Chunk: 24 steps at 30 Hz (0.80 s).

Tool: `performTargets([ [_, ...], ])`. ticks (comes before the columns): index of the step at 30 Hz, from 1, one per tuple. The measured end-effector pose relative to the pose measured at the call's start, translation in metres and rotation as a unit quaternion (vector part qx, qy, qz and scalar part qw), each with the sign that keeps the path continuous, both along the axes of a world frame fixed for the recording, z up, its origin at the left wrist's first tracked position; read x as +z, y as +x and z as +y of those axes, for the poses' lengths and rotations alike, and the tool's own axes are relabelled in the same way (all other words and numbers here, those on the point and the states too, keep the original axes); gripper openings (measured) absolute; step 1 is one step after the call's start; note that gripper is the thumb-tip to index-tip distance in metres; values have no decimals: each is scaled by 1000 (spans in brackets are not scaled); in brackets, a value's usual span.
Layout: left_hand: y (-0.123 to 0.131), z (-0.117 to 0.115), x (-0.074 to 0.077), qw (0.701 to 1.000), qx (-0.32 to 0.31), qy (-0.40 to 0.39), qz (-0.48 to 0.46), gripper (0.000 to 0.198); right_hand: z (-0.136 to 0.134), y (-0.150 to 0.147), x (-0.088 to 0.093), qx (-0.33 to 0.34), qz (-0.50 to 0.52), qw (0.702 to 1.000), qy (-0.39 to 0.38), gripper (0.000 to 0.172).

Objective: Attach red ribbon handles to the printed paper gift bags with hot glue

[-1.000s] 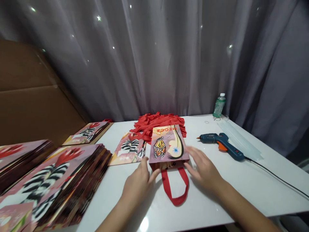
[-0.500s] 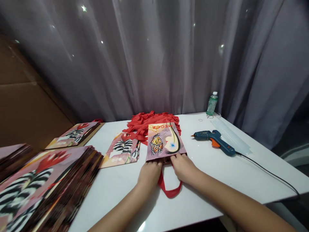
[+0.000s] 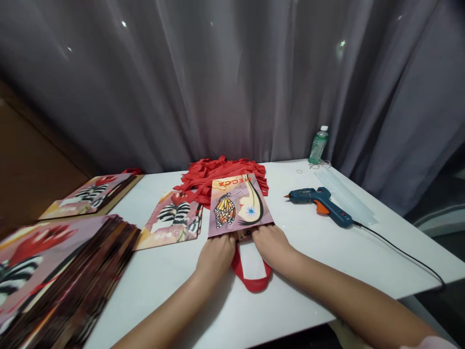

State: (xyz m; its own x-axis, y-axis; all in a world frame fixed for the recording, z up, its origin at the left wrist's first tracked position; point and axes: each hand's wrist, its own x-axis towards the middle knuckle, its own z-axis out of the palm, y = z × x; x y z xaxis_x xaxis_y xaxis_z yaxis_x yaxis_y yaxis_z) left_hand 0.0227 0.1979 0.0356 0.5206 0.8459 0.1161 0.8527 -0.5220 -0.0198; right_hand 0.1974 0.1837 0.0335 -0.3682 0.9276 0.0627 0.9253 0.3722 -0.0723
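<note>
Head view: the left hand and the right hand sit side by side, knuckles up, at the near edge of a flat paper bag. Both hands are closed on that edge, fingers curled under at the bag's mouth, the left at its left corner and the right at its right corner. The bag lies in the middle of the white table, butterfly print facing up, its mouth toward the person. It is pressed flat, and what is inside it cannot be seen. Its red handle loops out from between the two hands onto the table.

Just behind the bag a pile of red ribbons touches its far edge. Just to the left lies a second flat bag with a zebra-striped print. Farther left, a tall stack of bags fills the near corner, and a lower stack lies behind it.

To the right, well apart from the hands, a blue glue gun lies on its side, its cord trailing toward the table edge. Clear glue sticks lie beside it. A green bottle stands upright at the far corner; its fill level cannot be told. A grey curtain hangs behind.
</note>
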Motion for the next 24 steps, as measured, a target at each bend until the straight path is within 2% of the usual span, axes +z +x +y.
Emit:
performTargets([
  [3, -5, -1, 4, 998, -12, 25, 51, 52, 1, 4, 6, 12, -9, 1000, 26, 21],
  [5, -12, -2, 7, 995, -43, 58, 72, 49, 1, 9, 10, 42, -12, 998, 43, 20],
  [8, -28, -3, 10, 978, -162, 122, 45, 40, 0, 22, 11, 116, -12, 992, 57, 19],
  [11, -42, -5, 12, 939, -298, 168, -19, 36, -1, 36, 3, 201, 2, 974, 101, 20],
  [15, -51, -9, 12, 904, -383, 163, -101, 37, -6, 43, -9, 251, 53, 951, 174, 24],
  [17, -52, -11, 9, 897, -355, 212, -155, 36, -10, 43, -12, 250, 71, 947, 190, 23],
  [19, -50, -12, 6, 903, -254, 277, -209, 35, -13, 41, -14, 249, 76, 944, 202, 24],
  [20, -48, -13, 5, 911, -195, 285, -226, 39, -14, 41, -14, 249, 76, 944, 203, 24],
  [22, -43, -13, 4, 937, -124, 225, -235, 52, -15, 41, -13, 252, 78, 944, 196, 25],
  [24, -40, -13, 4, 955, -115, 144, -232, 63, -16, 41, -9, 253, 88, 945, 190, 24],
])
